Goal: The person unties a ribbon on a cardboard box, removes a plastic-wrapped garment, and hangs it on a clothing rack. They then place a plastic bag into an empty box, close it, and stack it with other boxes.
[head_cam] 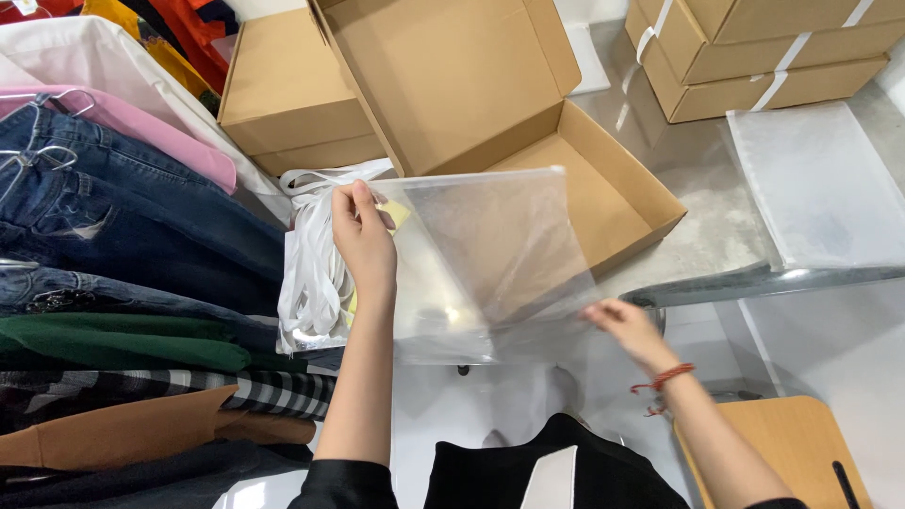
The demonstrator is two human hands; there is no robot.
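Observation:
My left hand [363, 240] pinches the upper left corner of a clear plastic zip bag [485, 259] and holds it up flat. My right hand [630, 330] grips the bag's lower right edge; a red cord bracelet sits on that wrist. The bag looks empty and see-through. Behind it an open brown cardboard box [603, 188] stands with its lid raised. A bundle of white plastic bags [316, 273] lies just left of my left hand.
Clothes on hangers [113, 283] fill the left side: jeans, pink, green and plaid garments. A closed cardboard box [287, 94] sits at the back, stacked taped boxes [754, 57] at the top right. More clear bags [820, 184] lie on the grey surface. A wooden stool [782, 443] is lower right.

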